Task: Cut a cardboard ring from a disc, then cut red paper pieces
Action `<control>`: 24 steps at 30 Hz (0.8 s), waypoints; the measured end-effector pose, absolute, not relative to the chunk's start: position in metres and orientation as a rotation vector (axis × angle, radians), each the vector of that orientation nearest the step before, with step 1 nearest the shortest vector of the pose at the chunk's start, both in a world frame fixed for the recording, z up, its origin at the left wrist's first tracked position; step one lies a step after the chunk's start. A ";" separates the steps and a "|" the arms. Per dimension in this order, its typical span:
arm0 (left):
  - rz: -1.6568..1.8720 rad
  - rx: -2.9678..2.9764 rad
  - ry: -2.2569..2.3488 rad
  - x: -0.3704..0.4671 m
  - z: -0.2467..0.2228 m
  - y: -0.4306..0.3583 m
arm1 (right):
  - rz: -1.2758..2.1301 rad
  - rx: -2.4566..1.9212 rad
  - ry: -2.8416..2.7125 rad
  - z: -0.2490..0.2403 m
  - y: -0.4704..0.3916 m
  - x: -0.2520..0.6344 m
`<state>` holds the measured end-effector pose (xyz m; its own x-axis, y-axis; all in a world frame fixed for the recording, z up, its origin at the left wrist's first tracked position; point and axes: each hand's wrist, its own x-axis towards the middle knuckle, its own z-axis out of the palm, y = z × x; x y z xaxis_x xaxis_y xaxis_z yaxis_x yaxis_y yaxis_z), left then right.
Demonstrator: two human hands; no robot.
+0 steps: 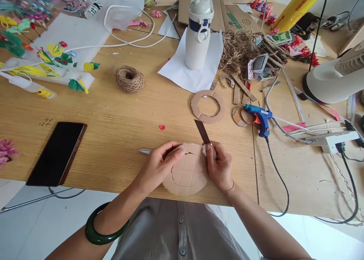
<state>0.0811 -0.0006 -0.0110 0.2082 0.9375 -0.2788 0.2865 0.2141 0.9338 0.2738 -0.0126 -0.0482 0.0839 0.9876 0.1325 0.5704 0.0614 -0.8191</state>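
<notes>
A round cardboard disc (189, 171) is at the table's front edge, with a circular cut line inside its rim and a slit open near the top. My left hand (162, 161) grips its upper left edge, thumb on top and fingers behind. In my right hand (220, 163), closed at the disc's right edge, is a dark flat blade (202, 132) with white wrapping at its grip end, its tip pointing up and away from the disc. A pointed metal tip (144, 151) shows beside my left hand; the rest is hidden. Beyond the blade lies a cardboard ring (207, 106).
A blue glue gun (261, 118) with a trailing cord lies right, near a power strip (331, 140). A white bottle (199, 36) stands on paper behind. Twine (130, 79) and a phone (57, 154) lie left. Craft scraps and jute fibre (239, 49) crowd the back.
</notes>
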 end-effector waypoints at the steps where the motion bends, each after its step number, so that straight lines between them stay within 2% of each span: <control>1: 0.692 1.274 1.302 0.079 -0.011 0.002 | 0.691 -1.578 -1.587 -0.049 -0.012 0.274; 8: 0.534 1.233 1.340 0.077 -0.011 0.006 | 0.617 -1.441 -1.549 -0.058 -0.011 0.273; 16: 0.512 1.294 1.311 0.076 -0.015 0.010 | 0.630 -1.397 -1.604 -0.060 -0.010 0.274; 24: 0.441 1.037 1.237 0.075 -0.014 0.012 | 0.556 -1.369 -1.628 -0.061 -0.010 0.273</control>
